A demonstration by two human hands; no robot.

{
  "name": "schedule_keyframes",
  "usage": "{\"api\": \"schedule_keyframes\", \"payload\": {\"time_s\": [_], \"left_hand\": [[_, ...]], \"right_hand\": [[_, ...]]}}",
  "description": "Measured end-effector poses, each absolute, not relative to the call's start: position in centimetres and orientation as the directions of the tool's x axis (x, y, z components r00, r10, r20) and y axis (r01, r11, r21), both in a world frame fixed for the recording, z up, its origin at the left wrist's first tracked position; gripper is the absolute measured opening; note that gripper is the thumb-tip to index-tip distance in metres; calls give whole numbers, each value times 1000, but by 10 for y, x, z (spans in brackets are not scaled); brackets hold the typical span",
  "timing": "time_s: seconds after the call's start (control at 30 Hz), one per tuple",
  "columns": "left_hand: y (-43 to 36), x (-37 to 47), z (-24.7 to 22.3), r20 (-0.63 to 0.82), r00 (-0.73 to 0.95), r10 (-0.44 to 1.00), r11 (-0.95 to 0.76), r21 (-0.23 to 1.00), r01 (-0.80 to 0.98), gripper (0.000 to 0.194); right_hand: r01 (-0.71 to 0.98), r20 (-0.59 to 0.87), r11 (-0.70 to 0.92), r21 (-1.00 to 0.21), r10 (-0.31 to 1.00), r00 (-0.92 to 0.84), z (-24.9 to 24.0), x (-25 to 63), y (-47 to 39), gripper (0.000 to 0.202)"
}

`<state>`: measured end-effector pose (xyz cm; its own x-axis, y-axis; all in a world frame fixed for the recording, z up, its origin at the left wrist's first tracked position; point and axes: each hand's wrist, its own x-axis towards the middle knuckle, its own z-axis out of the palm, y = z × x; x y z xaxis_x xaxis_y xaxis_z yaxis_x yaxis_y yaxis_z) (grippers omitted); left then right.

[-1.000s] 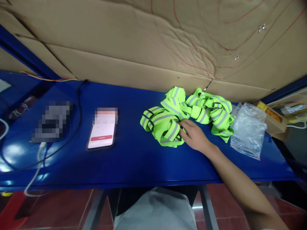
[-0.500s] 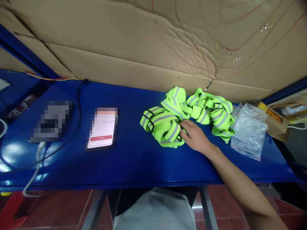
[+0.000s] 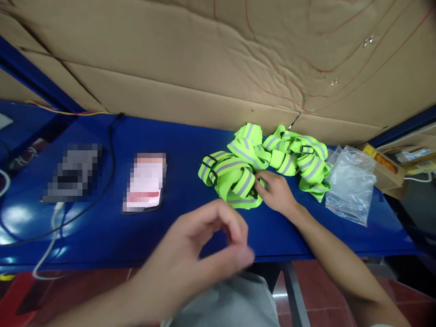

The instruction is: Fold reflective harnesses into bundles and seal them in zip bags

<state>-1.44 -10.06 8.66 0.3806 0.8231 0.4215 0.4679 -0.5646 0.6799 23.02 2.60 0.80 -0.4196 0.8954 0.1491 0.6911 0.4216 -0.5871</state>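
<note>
A bundle of neon-yellow reflective straps (image 3: 235,175) with grey stripes and black buckles lies on the blue table. At its right edge my right hand (image 3: 275,190) is closed on a strap; the fingertips are partly hidden. My left hand (image 3: 211,245), slightly blurred, hovers over the table's front edge, nearer to me than the bundle. Its fingers curl loosely towards the thumb around a gap, and nothing shows in them. Behind and to the right lies a second heap of the same straps (image 3: 306,159), touching or close to the first.
A clear plastic bag (image 3: 352,181) lies right of the straps, beside an open cardboard box (image 3: 388,170). On the left are a lit phone (image 3: 145,181) and a dark pixelated device (image 3: 73,172) with a white cable (image 3: 52,245). A cardboard-covered panel (image 3: 170,59) rises behind the table.
My left hand has come into view from the lower left. My right hand stays at the bundle's right edge, with the straps hardly moved.
</note>
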Motion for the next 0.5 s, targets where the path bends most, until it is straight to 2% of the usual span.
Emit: {"api": "schedule_keyframes", "payload": {"time_s": [0.03, 0.07, 0.1, 0.17, 0.23, 0.3, 0.4, 0.5], "left_hand": [[-90, -6, 79, 416, 363, 834, -543, 740, 398, 29], [-80, 2, 71, 439, 406, 802, -580, 733, 355, 25], [-70, 10, 62, 464, 485, 741, -653, 666, 361, 23], [-54, 20, 45, 539, 579, 612, -791, 429, 436, 25], [-41, 24, 33, 580, 645, 498, -851, 185, 491, 26], [-32, 22, 25, 621, 652, 436, -854, 56, 517, 28], [-22, 11, 18, 681, 578, 450, -827, 74, 557, 37], [-15, 0, 14, 694, 490, 527, -796, 202, 570, 45]], "right_hand": [[683, 140, 382, -623, 913, -383, 9, 230, 26, 23], [668, 126, 341, -662, 929, -349, 9, 229, 27, 25], [648, 105, 296, -702, 943, -317, 10, 229, 27, 27], [589, 32, 189, -785, 963, -267, 12, 228, 28, 33], [515, -87, 56, -856, 965, -248, 15, 228, 28, 35], [439, -224, -88, -894, 937, -269, 19, 226, 26, 34], [350, -374, -256, -901, 867, -329, 24, 222, 21, 36], [296, -442, -347, -890, 818, -369, 25, 218, 16, 39]]}}
